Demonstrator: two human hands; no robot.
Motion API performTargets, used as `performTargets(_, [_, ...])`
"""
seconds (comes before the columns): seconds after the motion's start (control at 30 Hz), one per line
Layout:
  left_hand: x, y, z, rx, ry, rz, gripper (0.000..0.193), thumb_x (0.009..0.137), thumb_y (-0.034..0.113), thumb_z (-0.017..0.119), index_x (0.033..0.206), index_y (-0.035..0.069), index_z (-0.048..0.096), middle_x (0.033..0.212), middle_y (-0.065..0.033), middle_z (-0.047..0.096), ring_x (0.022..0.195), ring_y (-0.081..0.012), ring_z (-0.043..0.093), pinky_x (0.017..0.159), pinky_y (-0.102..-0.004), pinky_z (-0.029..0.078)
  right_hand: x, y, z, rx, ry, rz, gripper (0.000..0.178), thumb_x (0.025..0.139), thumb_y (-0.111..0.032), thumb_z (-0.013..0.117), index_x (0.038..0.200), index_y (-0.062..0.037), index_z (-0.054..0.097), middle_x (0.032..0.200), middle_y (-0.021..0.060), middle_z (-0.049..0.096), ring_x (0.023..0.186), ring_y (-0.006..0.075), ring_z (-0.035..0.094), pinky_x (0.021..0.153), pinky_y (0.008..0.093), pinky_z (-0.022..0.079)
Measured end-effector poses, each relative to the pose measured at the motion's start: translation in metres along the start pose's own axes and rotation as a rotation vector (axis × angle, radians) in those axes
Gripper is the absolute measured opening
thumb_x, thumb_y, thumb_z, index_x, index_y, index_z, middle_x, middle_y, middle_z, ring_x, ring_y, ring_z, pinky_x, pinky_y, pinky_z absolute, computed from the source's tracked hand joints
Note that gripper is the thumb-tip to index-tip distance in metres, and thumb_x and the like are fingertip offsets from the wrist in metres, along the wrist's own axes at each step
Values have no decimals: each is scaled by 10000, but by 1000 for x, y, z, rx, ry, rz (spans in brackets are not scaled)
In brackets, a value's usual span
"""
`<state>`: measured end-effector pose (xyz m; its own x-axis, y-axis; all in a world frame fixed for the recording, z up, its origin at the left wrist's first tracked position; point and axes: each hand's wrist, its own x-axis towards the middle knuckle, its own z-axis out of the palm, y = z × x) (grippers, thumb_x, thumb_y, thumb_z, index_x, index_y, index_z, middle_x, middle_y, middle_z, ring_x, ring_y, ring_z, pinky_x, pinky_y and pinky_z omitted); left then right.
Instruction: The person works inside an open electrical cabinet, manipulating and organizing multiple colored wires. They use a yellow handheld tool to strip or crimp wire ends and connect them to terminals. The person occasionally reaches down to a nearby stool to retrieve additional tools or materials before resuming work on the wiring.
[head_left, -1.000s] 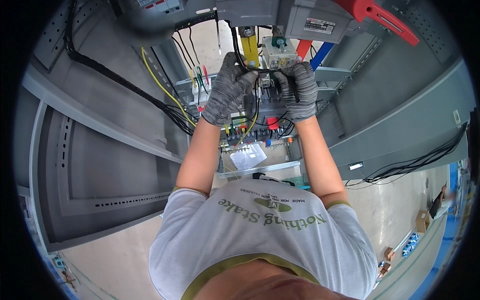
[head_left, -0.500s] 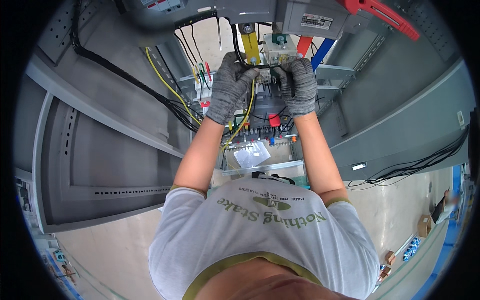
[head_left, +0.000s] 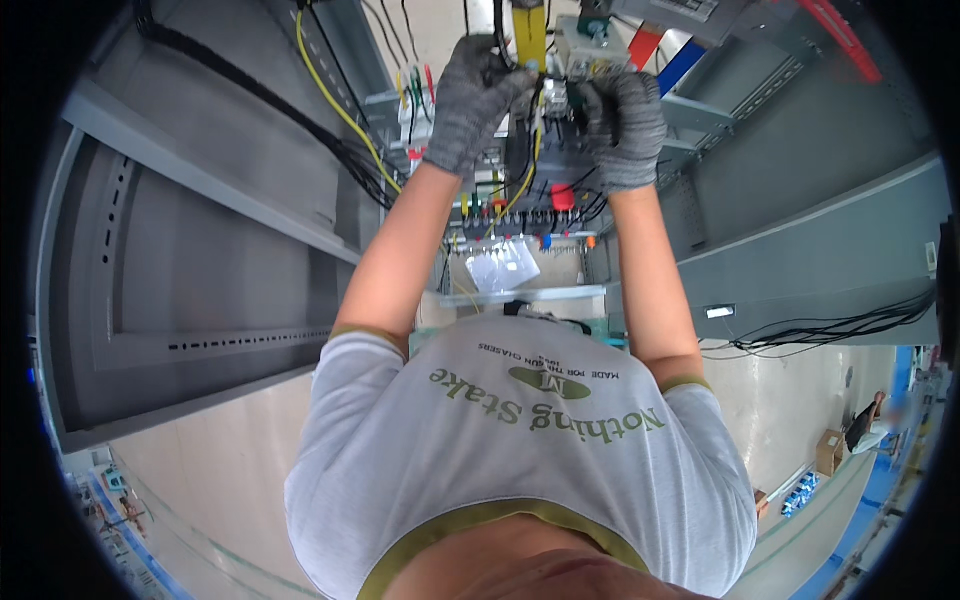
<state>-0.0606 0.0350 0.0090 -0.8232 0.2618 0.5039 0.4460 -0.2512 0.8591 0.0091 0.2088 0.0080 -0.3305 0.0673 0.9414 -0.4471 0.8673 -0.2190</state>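
Note:
Both my hands wear grey knitted gloves and reach into an open electrical cabinet. With fingers and thumb closed, my left hand grips a black cable beside the yellow busbar. My right hand is curled at the right of a small metal-and-clear terminal part; its fingertips are dark and partly hidden, so what they hold is unclear. Behind the hands sits a clear-covered block. A yellow-green wire runs down between my wrists, past a red part.
A grey cabinet door stands at the left, with a black cable bundle along it. Red and blue busbars slope at the right. Black wires hang off the right panel. A terminal row lies below my hands.
The view has shifted, so the cabinet and hands appear higher. My right hand has drawn away from my left, widening the gap; the left stays by the yellow busbar.

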Motion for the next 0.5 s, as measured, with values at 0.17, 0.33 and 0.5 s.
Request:
performTargets(0.17, [1, 7, 3, -51, -27, -60, 370, 825, 76, 689, 1139, 30, 499, 865, -58, 598, 765, -134, 592, 665, -270, 509, 0, 3, -1, -61, -38, -11, 160, 724, -64, 715, 855, -75, 623, 837, 145, 593, 795, 343, 592, 693, 414, 503])
performTargets(0.33, [-1, 1, 5, -250, -28, -39, 363, 806, 14, 690, 1095, 51, 475, 829, -42, 579, 711, -110, 577, 583, -244, 500, 0, 5, 0, -49, -17, 3, 179, 713, -56, 740, 849, -84, 626, 840, 130, 593, 810, 326, 602, 711, 400, 513])
performTargets(0.5, [-2, 7, 8, -283, 19, -60, 297, 815, 59, 687, 1061, 40, 522, 820, -61, 604, 721, -133, 591, 617, -267, 502, 3, 3, 0, -41, -7, -45, 176, 720, -42, 725, 857, -83, 622, 822, 124, 593, 815, 329, 587, 721, 407, 503])
